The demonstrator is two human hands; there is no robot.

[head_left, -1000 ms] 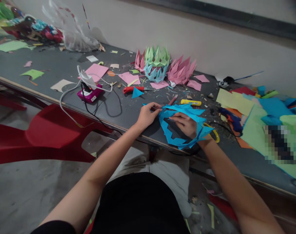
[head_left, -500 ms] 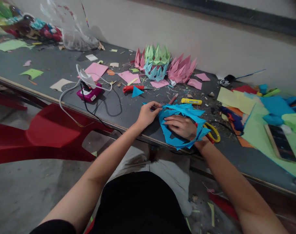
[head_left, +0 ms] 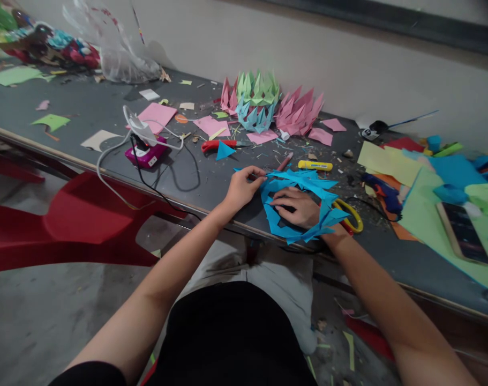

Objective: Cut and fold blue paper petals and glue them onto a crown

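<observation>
A blue folded-paper crown [head_left: 286, 234] with pointed tips lies in a ring near the table's front edge. At its left side, my left hand [head_left: 244, 188] is closed, thumb and fingers pinching the crown's edge. A blue point sticks out behind those fingers. My right hand [head_left: 298, 208] reaches through the ring, palm down, its fingers slightly apart inside it. The crown's right side rests over that wrist. Yellow-handled scissors [head_left: 353, 217] lie partly hidden beside the ring. Just beyond it is a yellow glue stick [head_left: 315, 165].
Finished green [head_left: 258, 88], pink [head_left: 300, 112] and light blue [head_left: 255, 117] paper crowns stand by the wall. A red cutter [head_left: 219, 145], a purple power adapter [head_left: 147, 154] with cables, a glue gun [head_left: 384, 194], a phone [head_left: 463, 231] and paper scraps surround the work.
The fingers of my right hand have spread a little inside the ring, and the crown's right side has shifted slightly. My left hand keeps its pinch in the same place.
</observation>
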